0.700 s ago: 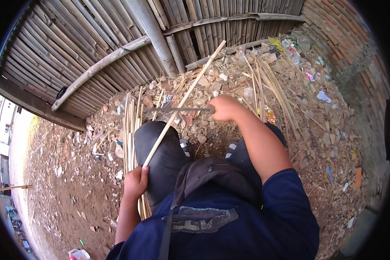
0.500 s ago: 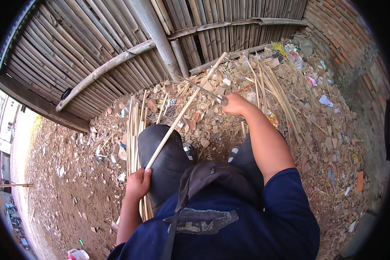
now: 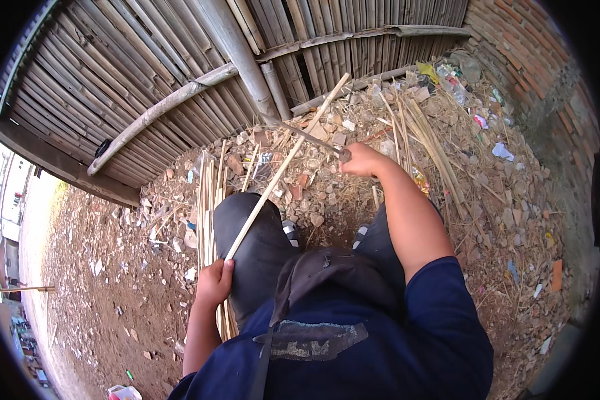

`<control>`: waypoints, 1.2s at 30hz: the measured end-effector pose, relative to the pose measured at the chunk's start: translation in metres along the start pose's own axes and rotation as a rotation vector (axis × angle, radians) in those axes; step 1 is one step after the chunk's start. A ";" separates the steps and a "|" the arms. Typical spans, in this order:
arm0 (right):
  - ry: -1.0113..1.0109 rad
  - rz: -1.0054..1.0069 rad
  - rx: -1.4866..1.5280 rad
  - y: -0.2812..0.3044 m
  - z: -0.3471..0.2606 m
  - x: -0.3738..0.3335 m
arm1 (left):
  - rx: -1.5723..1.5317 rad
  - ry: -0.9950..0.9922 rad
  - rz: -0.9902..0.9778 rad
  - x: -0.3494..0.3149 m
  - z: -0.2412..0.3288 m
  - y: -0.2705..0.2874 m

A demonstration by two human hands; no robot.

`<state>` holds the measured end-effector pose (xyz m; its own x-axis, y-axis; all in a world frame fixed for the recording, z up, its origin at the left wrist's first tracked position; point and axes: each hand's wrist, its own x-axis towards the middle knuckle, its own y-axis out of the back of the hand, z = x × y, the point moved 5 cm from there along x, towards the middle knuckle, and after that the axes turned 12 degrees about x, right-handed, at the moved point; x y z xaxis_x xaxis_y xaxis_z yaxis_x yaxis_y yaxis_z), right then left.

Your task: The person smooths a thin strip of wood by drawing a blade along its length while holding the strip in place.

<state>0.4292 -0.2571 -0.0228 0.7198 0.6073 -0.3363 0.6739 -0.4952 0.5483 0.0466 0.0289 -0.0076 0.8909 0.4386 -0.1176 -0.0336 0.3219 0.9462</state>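
Note:
My left hand (image 3: pixel 215 281) is closed round the near end of a long pale bamboo strip (image 3: pixel 271 189), beside my left knee. The strip slants up and away to the right across that knee, its far end over the rubble. My right hand (image 3: pixel 361 161), arm stretched forward, grips the handle of a knife (image 3: pixel 321 144). The knife's dark, narrow blade points left and crosses the strip in its upper part; whether the edge bites into it I cannot tell. Most of the handle is hidden in my fist.
Bundled bamboo strips (image 3: pixel 207 193) lie along my left leg, and more split strips (image 3: pixel 436 150) lie ahead on the right. Stones, straw and litter cover the ground. A bamboo wall (image 3: pixel 147 73) stands in front, a brick wall (image 3: pixel 523 57) on the right.
The strip's far end sits slightly higher in the picture, and the knife blade has tilted a little. Both hands keep their grips; the whole view has shifted slightly.

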 end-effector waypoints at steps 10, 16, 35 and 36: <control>0.185 -0.050 -0.425 -0.042 -0.061 -0.042 | 0.231 -0.070 0.157 -0.007 0.016 0.012; 0.036 -0.065 -0.269 -0.006 -0.017 -0.019 | 0.300 -0.074 0.224 -0.033 -0.032 0.017; -0.024 0.379 0.023 0.038 0.025 -0.009 | 0.274 -0.037 0.205 -0.026 -0.034 0.003; -0.023 0.382 0.022 0.039 0.022 -0.012 | 0.272 -0.039 0.206 -0.026 -0.032 0.005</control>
<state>0.4504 -0.2975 -0.0146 0.9231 0.3624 -0.1286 0.3598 -0.6962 0.6211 0.0086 0.0461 -0.0098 0.8947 0.4372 0.0913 -0.0974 -0.0085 0.9952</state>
